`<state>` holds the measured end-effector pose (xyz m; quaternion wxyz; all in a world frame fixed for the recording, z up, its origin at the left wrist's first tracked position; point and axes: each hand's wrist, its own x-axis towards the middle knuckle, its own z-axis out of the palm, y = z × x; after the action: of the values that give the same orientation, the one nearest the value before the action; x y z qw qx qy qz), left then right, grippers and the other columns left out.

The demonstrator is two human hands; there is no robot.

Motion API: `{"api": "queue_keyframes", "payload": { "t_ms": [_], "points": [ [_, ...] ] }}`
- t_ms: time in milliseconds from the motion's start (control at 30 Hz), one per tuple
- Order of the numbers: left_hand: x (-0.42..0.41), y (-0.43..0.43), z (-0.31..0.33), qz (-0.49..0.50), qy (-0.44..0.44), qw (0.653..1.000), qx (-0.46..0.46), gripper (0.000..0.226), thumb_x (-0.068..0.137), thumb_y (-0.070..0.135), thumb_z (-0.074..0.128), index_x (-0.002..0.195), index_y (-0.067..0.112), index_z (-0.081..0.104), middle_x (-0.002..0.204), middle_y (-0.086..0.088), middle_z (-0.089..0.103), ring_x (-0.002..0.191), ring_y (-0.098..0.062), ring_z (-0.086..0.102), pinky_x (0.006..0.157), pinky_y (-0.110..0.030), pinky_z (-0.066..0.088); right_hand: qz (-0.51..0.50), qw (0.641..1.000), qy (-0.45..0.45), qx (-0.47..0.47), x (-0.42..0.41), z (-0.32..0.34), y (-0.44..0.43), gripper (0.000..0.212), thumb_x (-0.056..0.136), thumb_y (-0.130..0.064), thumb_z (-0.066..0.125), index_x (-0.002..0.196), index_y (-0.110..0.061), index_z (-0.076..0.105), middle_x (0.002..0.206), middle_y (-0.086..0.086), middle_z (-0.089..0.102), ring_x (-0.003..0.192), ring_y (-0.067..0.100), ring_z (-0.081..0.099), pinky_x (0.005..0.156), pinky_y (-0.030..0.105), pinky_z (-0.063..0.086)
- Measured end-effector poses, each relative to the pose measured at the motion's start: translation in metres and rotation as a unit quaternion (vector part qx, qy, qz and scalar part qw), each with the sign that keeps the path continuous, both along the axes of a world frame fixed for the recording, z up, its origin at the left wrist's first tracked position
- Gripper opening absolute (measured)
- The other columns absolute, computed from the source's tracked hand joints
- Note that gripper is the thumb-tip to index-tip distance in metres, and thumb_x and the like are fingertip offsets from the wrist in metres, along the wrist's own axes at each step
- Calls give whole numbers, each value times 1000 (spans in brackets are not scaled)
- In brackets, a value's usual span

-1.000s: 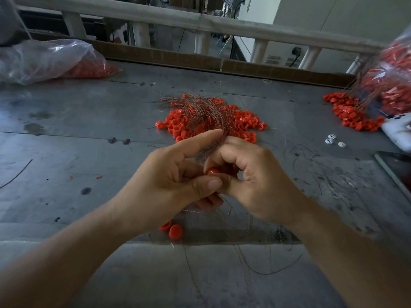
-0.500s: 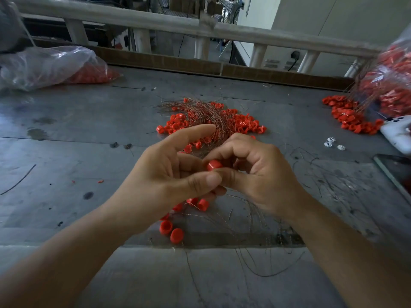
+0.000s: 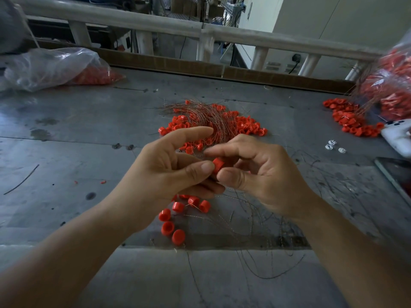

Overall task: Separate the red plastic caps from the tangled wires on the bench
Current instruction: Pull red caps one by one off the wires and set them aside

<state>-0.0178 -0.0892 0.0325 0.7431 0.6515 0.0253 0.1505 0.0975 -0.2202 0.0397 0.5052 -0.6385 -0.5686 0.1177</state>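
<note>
A red cap (image 3: 217,165) is held above the grey bench (image 3: 77,152), pinched between the thumb of my left hand (image 3: 173,167) and the thumb of my right hand (image 3: 264,172). My left forefinger points out straight over it. Behind my hands lies a tangle of thin wires (image 3: 211,121) mixed with a heap of red caps (image 3: 244,127). Under my left hand sit several loose red caps (image 3: 178,218). Thin wires (image 3: 255,216) trail across the bench below my right hand.
A clear bag with red caps (image 3: 66,67) lies at the back left. At the far right are another bag of caps (image 3: 393,94), a spilled heap of caps (image 3: 349,118), a white device (image 3: 398,136) and small white parts (image 3: 332,146). A railing (image 3: 200,30) runs behind.
My hands have lifted and spread a little, so the pinched cap shows more fully. More loose caps are visible on the bench under my left hand.
</note>
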Motion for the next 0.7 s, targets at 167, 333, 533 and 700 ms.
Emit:
{"api": "queue_keyframes", "payload": {
  "t_ms": [167,333,533,700],
  "points": [
    [-1,-3,-1,-33,12,999,-13,49,71,34,67,117,22,52,75,-13,71,65,-23,70,56,-24,55,-26,997,-77,15,-7,-2,4,19,80,-42,49,86,-27,59,77,-17,51,73,-3,52,65,11,42],
    [-1,-7,-3,-20,29,997,74,58,68,51,67,119,30,49,78,-12,69,62,-27,68,52,-30,55,-43,989,-141,3,-10,-6,5,26,84,-44,38,75,-22,49,75,-16,43,67,-3,47,62,12,40],
    [-1,-10,-10,-17,-5,996,91,55,74,38,69,124,41,47,70,-8,64,58,-22,61,51,-36,52,-58,980,-190,22,-17,-8,5,25,87,-18,44,75,0,58,75,-2,46,61,11,48,54,24,43],
    [-3,-12,-9,-20,-26,995,99,56,76,35,64,126,46,43,66,-6,62,55,-16,61,50,-28,51,-58,978,-200,33,-19,-9,4,26,86,-16,43,75,1,59,75,-2,46,61,11,48,55,24,43]
  ]
}}
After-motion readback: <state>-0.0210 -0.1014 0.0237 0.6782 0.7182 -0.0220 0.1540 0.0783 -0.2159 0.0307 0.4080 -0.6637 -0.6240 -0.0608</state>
